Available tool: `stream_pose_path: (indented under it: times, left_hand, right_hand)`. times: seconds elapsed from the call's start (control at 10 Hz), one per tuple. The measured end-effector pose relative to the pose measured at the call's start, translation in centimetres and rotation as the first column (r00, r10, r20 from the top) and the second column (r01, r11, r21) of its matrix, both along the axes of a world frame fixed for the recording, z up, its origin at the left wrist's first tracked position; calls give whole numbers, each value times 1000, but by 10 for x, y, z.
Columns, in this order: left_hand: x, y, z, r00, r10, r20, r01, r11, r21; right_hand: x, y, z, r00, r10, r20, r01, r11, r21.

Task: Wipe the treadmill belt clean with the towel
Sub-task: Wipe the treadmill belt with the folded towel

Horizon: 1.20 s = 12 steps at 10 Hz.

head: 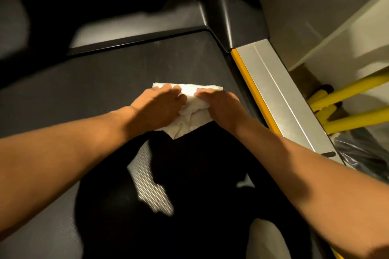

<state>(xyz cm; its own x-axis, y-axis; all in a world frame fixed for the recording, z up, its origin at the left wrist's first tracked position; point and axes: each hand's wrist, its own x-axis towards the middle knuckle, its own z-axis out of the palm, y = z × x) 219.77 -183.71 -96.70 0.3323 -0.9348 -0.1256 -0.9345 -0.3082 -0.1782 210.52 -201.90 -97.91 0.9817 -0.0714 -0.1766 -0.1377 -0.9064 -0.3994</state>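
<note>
A folded white towel (190, 111) lies flat on the dark grey treadmill belt (109, 82), near the belt's right side. My left hand (160, 105) presses down on the towel's left part, fingers spread forward. On the towel's right part rests my right hand (221, 106), fingers curled over the cloth. Both hands sit side by side with bare towel showing between them. The towel's far edge and near corner stick out from under the hands. Faint smudges mark the belt ahead of the towel.
The black motor cover (210, 12) rises at the belt's far end. A silver side rail (280, 94) with a yellow strip (252, 92) runs along the right. Yellow tubes (353, 90) and a black plastic bag (362, 153) stand beyond it. Dark shadow covers the near belt.
</note>
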Motion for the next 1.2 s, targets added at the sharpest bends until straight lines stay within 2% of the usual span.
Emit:
stream_pose_path:
  times: [0.1,0.2,0.3,0.4,0.5,0.6,0.7,0.8,1.0,1.1,1.2]
  left_hand:
    - [1,-12,-2,992,128,-16,-126,989,74]
    - [-7,-2,-17,998,41,49,-38,997,-63]
    - [-29,4,-36,999,43,28,-37,983,-180]
    - [-39,-3,-27,992,126,-27,-129,969,-210]
    - [-25,-19,-16,965,207,-158,-238,948,-211]
    - [-14,-35,-2,899,352,-260,-399,904,-154]
    - [-26,-40,4,868,393,-303,-454,876,-162]
    - [-43,-38,6,783,481,-395,-570,809,-142]
    - [-67,-35,18,524,564,-638,-780,619,-94]
    - [-74,-61,9,306,534,-788,-901,429,-60]
    - [-80,-86,-5,259,427,-866,-945,296,-137]
  right_hand:
    - [3,-3,-8,994,-102,36,99,992,83]
    - [-22,16,-8,957,-290,18,257,874,413]
    - [-38,11,-11,960,-270,69,210,864,458]
    - [-28,-14,-13,995,-56,79,42,985,168]
    - [-7,-31,-13,996,-74,47,70,994,78]
    - [4,-38,-12,986,-166,26,159,970,182]
    - [-2,-27,-11,998,-54,-24,56,993,104]
    - [-5,-5,-18,985,90,146,-86,996,-37]
    - [2,-14,-8,988,64,143,-63,998,-15]
    - [2,-31,-14,998,5,70,-4,1000,-18]
    - [-10,-46,-28,993,-108,-43,106,993,-56]
